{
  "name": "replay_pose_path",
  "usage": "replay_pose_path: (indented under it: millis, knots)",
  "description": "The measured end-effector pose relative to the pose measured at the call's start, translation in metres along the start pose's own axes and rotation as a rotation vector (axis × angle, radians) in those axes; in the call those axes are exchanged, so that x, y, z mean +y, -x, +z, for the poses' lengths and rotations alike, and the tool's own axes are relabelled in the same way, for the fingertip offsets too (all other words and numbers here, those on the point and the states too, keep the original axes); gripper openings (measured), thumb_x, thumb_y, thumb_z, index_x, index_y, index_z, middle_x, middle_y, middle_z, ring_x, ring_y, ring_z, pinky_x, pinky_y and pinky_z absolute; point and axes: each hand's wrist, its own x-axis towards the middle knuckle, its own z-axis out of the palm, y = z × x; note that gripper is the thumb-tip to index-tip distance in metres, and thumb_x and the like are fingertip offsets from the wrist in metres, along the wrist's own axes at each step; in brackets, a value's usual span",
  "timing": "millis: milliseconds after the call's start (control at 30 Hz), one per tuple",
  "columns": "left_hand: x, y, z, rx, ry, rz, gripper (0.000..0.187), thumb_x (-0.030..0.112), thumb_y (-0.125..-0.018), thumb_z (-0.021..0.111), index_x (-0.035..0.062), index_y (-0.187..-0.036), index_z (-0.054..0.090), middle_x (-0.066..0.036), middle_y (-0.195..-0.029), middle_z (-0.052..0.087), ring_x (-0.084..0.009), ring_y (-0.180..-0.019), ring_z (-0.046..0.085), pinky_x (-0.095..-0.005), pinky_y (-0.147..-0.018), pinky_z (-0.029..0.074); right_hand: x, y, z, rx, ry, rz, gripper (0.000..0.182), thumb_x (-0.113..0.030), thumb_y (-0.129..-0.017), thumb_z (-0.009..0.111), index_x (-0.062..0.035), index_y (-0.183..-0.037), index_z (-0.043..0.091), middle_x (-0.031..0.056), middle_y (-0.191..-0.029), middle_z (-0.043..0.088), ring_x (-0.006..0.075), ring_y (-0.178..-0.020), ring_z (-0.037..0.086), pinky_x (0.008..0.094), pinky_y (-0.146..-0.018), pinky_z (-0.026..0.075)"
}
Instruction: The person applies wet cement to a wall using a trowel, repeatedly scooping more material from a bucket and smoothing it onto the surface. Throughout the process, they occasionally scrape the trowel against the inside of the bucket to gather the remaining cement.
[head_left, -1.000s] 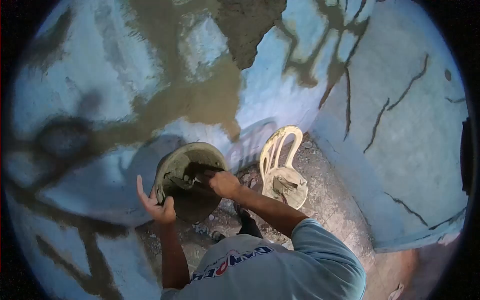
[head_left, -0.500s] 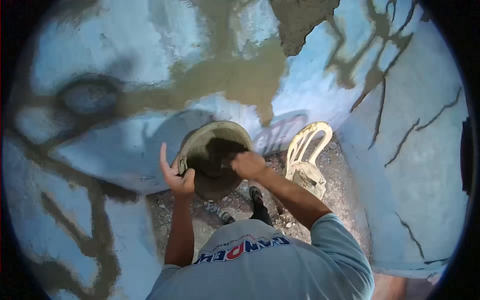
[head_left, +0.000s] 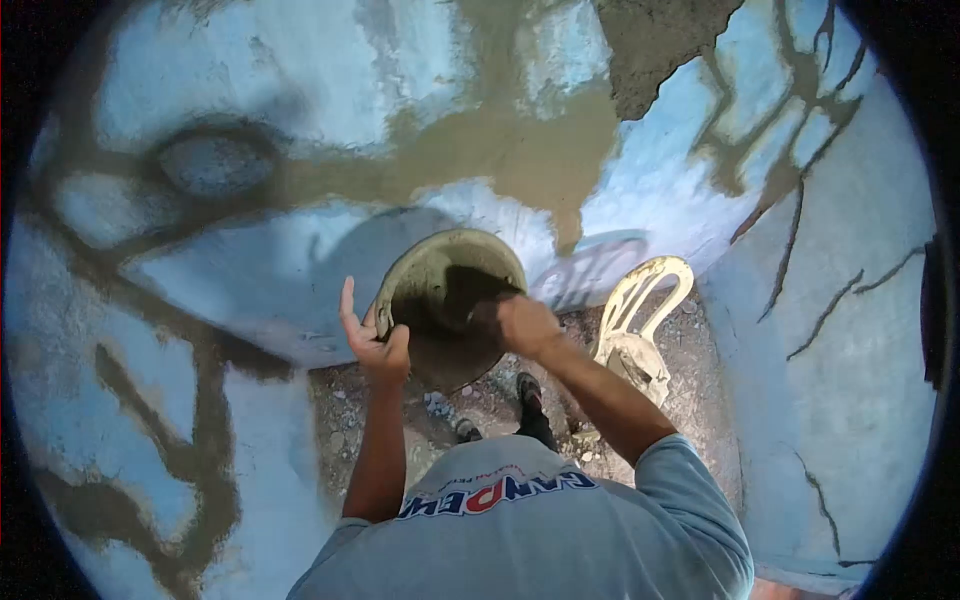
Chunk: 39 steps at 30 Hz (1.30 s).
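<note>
A round mortar-smeared bucket (head_left: 420, 268) is held tilted toward me in front of the blue wall. My left hand (head_left: 374, 340) grips its near left rim, thumb over the edge and forefinger pointing up. My right hand (head_left: 522, 324) is a closed fist reaching over the right rim into the dark wet mortar (head_left: 450, 310) inside. The trowel it holds is hidden in the bucket's shadow.
A white plastic chair (head_left: 640, 320) splashed with mortar stands right of the bucket on the rubble floor (head_left: 340, 420). The blue wall (head_left: 250, 260) carries wet grey mortar streaks and a patch (head_left: 520, 150) just above the bucket. My dark shoe (head_left: 530, 392) is below the bucket.
The bucket and both hands have risen and shifted right in view. My right hand has pushed deeper into the bucket, and the trowel blade seen earlier is out of sight.
</note>
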Motion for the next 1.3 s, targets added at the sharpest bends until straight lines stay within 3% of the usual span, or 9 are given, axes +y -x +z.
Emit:
replay_pose_path:
  millis: [167,300,433,667,700,900,1000,1167,1300]
  knots:
    - [0.0,0.005,0.006,0.044,0.029,0.042,0.096,-0.017,-0.081,0.051,0.0025,-0.168,0.016,-0.025,-0.138,0.065,-0.0199,-0.12,0.064,-0.026,-0.096,0.048,0.034,-0.038,0.063,0.243,-0.132,0.035,0.041,-0.021,-0.095,0.066,-0.0138,-0.136,0.068,0.0243,-0.099,0.074,0.0445,-0.089,0.073,0.0548,-0.08,0.06]
    - [0.003,0.001,0.01,0.074,0.063,0.086,0.097,-0.017,-0.081,0.051,0.0036,-0.168,0.015,-0.025,-0.14,0.064,-0.02,-0.12,0.063,-0.0253,-0.095,0.048,-0.011,-0.018,0.044,0.396,-0.336,-0.109,0.028,-0.021,-0.096,0.063,-0.0011,-0.111,0.077,0.029,-0.095,0.075,0.0475,-0.092,0.074,0.0553,-0.084,0.061]
    - [0.001,0.003,0.012,0.141,0.049,0.105,0.099,-0.017,-0.08,0.049,0.0047,-0.169,0.014,-0.026,-0.141,0.063,-0.0217,-0.123,0.063,-0.0267,-0.098,0.048,-0.019,-0.018,0.039,0.478,-0.608,0.014,0.029,-0.022,-0.093,0.071,-0.0011,-0.114,0.073,0.0315,-0.093,0.071,0.0499,-0.092,0.071,0.0557,-0.081,0.059]
    - [0.002,-0.001,0.012,0.091,0.107,0.077,0.1,-0.018,-0.078,0.049,0.0051,-0.169,0.013,-0.028,-0.141,0.062,-0.0236,-0.127,0.061,-0.0288,-0.102,0.046,-0.053,-0.025,0.044,0.35,-0.477,-0.031,0.049,-0.021,-0.095,0.067,-0.0052,-0.14,0.062,0.0308,-0.089,0.071,0.049,-0.089,0.071,0.0574,-0.081,0.058]
    - [0.009,-0.001,0.012,0.101,0.09,0.063,0.101,-0.018,-0.078,0.05,0.0051,-0.169,0.013,-0.028,-0.141,0.062,-0.0236,-0.127,0.061,-0.029,-0.103,0.046,-0.057,-0.019,0.031,0.313,-0.423,-0.101,0.032,-0.02,-0.1,0.06,-0.006,-0.128,0.065,0.0275,-0.094,0.073,0.05,-0.089,0.072,0.0594,-0.078,0.058]
    - [0.011,0.002,-0.008,0.066,-0.044,0.069,0.101,-0.017,-0.078,0.05,0.0041,-0.169,0.012,-0.028,-0.142,0.063,-0.0161,-0.113,0.062,-0.0242,-0.092,0.046,-0.014,-0.033,0.0,-0.047,0.211,-0.31,0.047,-0.017,-0.096,0.061,-0.0172,-0.143,0.062,0.0202,-0.099,0.076,0.0385,-0.091,0.075,0.0515,-0.078,0.062]
    - [0.019,0.001,-0.012,0.057,-0.027,0.061,0.101,-0.017,-0.078,0.051,0.0036,-0.169,0.012,-0.028,-0.143,0.063,-0.0128,-0.105,0.062,-0.0215,-0.085,0.046,-0.014,-0.024,-0.018,0.266,0.083,-0.232,0.038,-0.016,-0.093,0.063,-0.0164,-0.13,0.072,0.0161,-0.105,0.077,0.0346,-0.093,0.076,0.048,-0.078,0.063]
    - [0.015,-0.005,-0.016,0.006,-0.032,0.082,0.101,-0.017,-0.078,0.05,0.0042,-0.169,0.012,-0.028,-0.14,0.064,-0.0142,-0.106,0.063,-0.0221,-0.085,0.047,-0.007,-0.035,0.008,0.046,0.272,-0.405,0.02,-0.015,-0.089,0.065,-0.012,-0.102,0.08,0.014,-0.115,0.075,0.032,-0.093,0.078,0.0471,-0.078,0.063]
    - [0.027,-0.006,-0.017,0.001,-0.028,0.013,0.103,-0.017,-0.077,0.05,0.0046,-0.169,0.011,-0.029,-0.139,0.064,-0.02,-0.115,0.065,-0.0264,-0.095,0.049,-0.01,-0.04,-0.029,0.114,0.386,-0.419,0.056,-0.017,-0.093,0.058,-0.0288,-0.148,0.061,0.0063,-0.129,0.07,0.0295,-0.088,0.077,0.0429,-0.072,0.063]
